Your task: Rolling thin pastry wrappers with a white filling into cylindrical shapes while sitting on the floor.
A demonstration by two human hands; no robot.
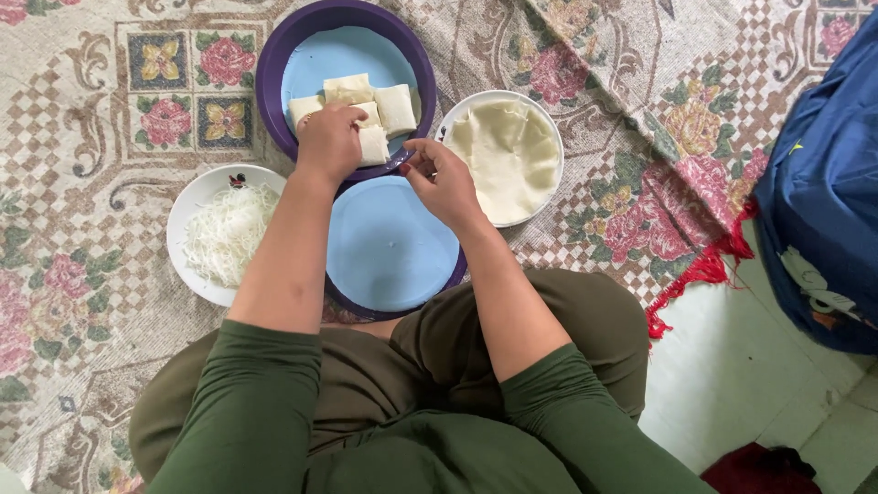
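I sit cross-legged on a floral carpet. My left hand [329, 142] rests on a pale folded pastry square [372, 144] in a purple-rimmed blue tray [340, 50], next to several other folded squares [395, 108]. My right hand [441, 181] hovers between that tray and a white plate of thin dough sheets [508, 157], fingers loosely curled, nothing visibly held. A bare blue tray [391, 245] lies in front of my knees.
A white plate of shredded white filling [224, 233] sits at my left. The carpet's red fringe [704, 270] ends at a pale floor on the right. A blue bag [823, 192] stands at the far right, and a dark red cloth [759, 468] lies below it.
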